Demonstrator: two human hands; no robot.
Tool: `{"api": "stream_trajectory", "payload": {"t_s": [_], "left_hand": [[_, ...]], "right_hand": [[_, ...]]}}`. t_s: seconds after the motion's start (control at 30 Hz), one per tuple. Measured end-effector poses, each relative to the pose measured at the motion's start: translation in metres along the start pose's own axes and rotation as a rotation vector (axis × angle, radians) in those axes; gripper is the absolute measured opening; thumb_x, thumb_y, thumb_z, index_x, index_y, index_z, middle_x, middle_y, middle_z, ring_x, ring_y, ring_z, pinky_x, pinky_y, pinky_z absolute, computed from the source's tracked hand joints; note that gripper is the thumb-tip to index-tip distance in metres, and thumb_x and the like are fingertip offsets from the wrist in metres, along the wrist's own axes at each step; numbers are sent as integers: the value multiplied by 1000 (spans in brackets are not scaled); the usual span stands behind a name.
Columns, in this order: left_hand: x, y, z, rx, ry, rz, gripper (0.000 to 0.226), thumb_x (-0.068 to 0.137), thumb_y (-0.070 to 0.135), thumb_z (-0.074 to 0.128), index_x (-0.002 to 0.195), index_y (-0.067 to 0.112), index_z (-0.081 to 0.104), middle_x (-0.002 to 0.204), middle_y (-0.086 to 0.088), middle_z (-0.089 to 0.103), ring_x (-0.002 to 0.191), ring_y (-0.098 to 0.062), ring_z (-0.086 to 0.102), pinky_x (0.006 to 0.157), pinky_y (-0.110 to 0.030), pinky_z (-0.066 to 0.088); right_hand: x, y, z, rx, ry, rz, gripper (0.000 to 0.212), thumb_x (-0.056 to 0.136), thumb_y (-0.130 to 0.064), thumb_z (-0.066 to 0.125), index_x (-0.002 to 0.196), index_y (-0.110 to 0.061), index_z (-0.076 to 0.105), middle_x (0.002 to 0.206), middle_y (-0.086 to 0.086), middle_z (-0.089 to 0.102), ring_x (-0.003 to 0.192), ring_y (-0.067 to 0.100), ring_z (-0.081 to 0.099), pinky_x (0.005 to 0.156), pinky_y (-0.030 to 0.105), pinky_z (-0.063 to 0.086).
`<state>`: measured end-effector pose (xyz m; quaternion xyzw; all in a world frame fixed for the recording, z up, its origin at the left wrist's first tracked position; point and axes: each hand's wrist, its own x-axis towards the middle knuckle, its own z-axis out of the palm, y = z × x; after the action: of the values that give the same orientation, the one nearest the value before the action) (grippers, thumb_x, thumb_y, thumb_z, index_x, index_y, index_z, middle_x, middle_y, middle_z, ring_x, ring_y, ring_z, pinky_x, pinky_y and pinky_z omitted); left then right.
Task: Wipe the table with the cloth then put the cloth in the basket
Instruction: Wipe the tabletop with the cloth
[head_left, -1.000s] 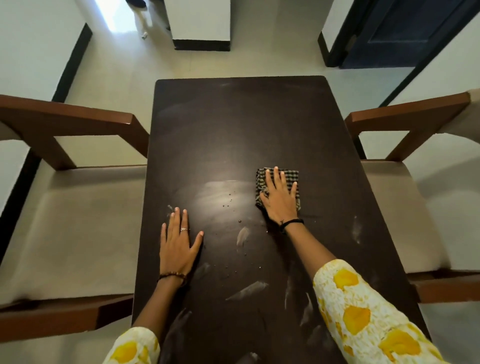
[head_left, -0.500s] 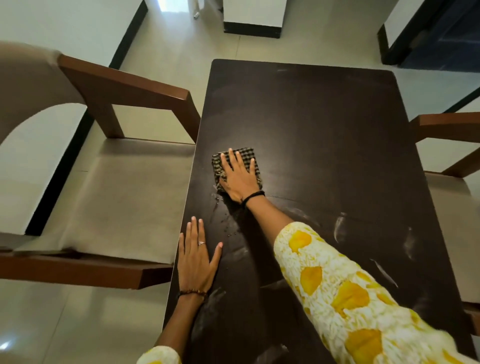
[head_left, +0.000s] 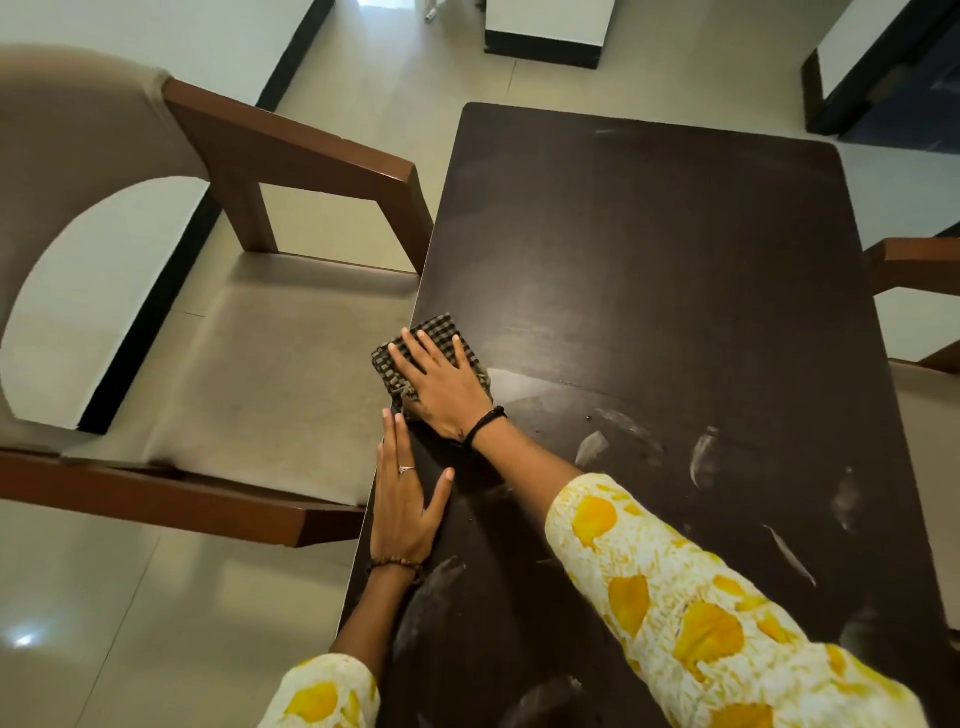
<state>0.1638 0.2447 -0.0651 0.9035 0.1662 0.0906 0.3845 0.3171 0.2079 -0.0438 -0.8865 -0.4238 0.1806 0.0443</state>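
A folded checked cloth (head_left: 435, 331) lies at the left edge of the dark wooden table (head_left: 649, 270), partly overhanging it. My right hand (head_left: 441, 384) presses flat on the cloth, fingers spread, arm crossing the table from the right. My left hand (head_left: 405, 493) rests flat and open on the table's left edge, just below the cloth. Pale smears (head_left: 701, 457) and small crumbs mark the table's near right part. No basket is in view.
A wooden armchair (head_left: 249, 364) with a beige seat stands tight against the table's left side. Another armchair's arm (head_left: 914, 260) shows at the right edge. Tiled floor surrounds the table; a white pillar base (head_left: 545, 36) and a dark door stand beyond.
My right hand has slid the cloth from the table's middle to its left edge. The view has swung left. My left hand stays flat near the left edge.
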Motion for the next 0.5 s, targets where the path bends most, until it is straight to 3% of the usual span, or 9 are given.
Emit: {"api": "stream_trajectory", "payload": {"t_s": [0.13,0.3,0.5], "left_hand": [[-1,0,0,0,5,3,80,89,47,40,146,20,-8,155,1,-12,144,-15,-4,115,-52,16],[-3,4,-2,107,-82,-10,81,87,53,34,145,16,-7,155,-2,-7,143,-14,-2,117,-41,3],[-11,4,0,308,-190,58,81,85,65,23,145,15,0,154,-3,1,143,-20,2,116,-50,0]], "right_hand": [[-21,-1,5,9,12,-11,63,99,-36,35,151,-21,3,161,3,-2,148,19,-2,118,52,0],[-44,25,2,77,28,68,62,99,-35,34,151,-21,3,161,2,-3,148,17,-2,118,49,-2],[-66,64,-5,146,61,239,60,100,-30,33,151,-20,4,161,2,-4,148,19,-3,117,51,-1]]}}
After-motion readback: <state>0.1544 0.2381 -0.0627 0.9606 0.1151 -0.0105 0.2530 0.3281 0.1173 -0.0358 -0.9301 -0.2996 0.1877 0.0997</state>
